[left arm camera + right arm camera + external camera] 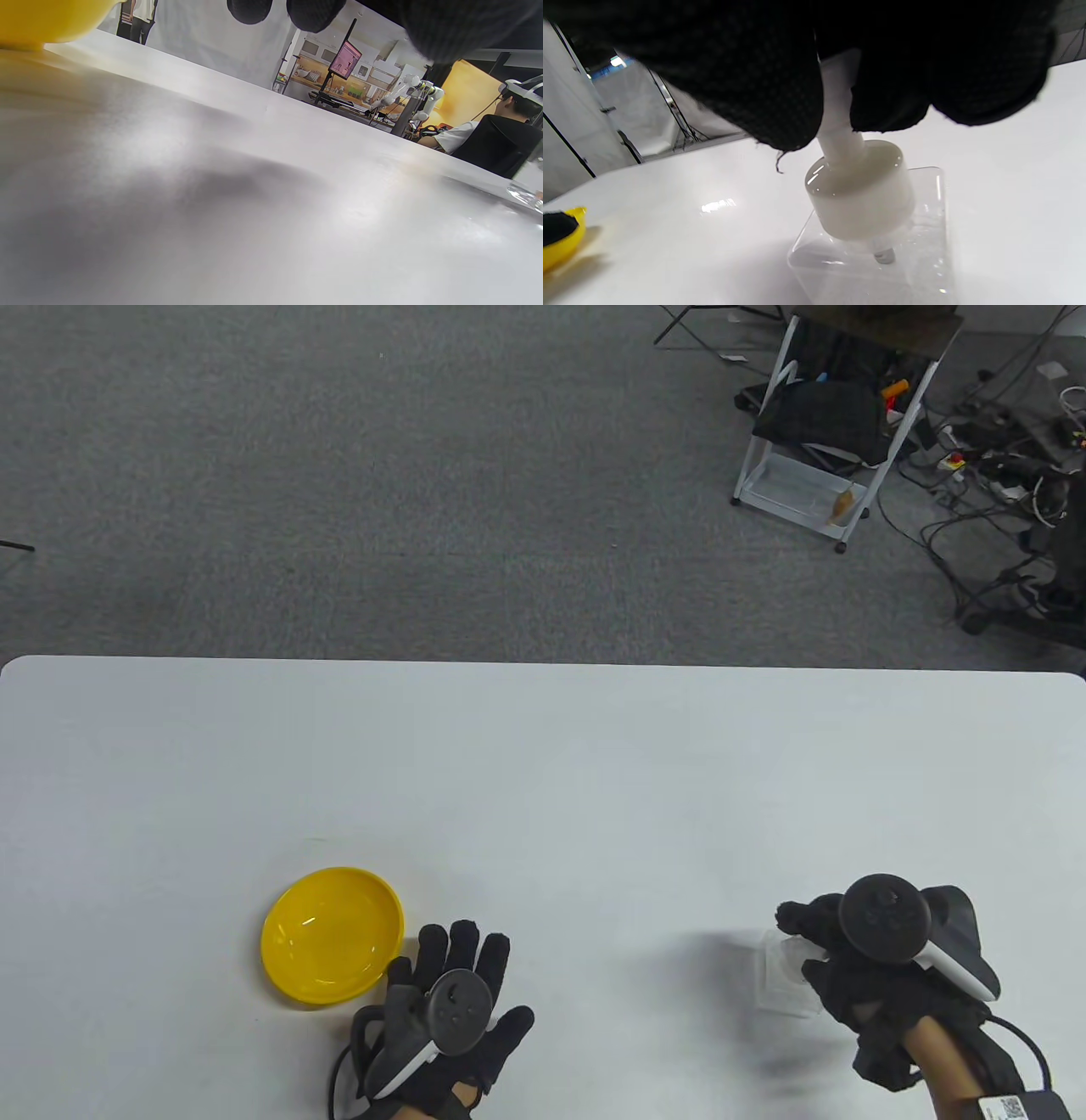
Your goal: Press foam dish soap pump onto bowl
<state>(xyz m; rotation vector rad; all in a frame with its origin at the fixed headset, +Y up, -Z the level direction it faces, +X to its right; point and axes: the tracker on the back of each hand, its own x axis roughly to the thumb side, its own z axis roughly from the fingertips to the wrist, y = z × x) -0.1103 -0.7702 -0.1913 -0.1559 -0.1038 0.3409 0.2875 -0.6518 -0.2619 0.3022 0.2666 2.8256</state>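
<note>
A yellow bowl (333,935) sits on the white table (543,780) at the front left; its edge shows in the left wrist view (46,19) and the right wrist view (562,243). My left hand (450,984) lies flat on the table just right of the bowl, fingers spread, holding nothing. A clear square foam soap bottle (785,980) with a white pump (859,190) stands at the front right. My right hand (848,959) grips the pump head from above, fingers (755,76) wrapped around its stem.
Beyond the table's far edge is grey carpet with a white rolling cart (836,424) and cables (1001,475) at the back right. The bottle's base shows at the right edge of the left wrist view (528,186).
</note>
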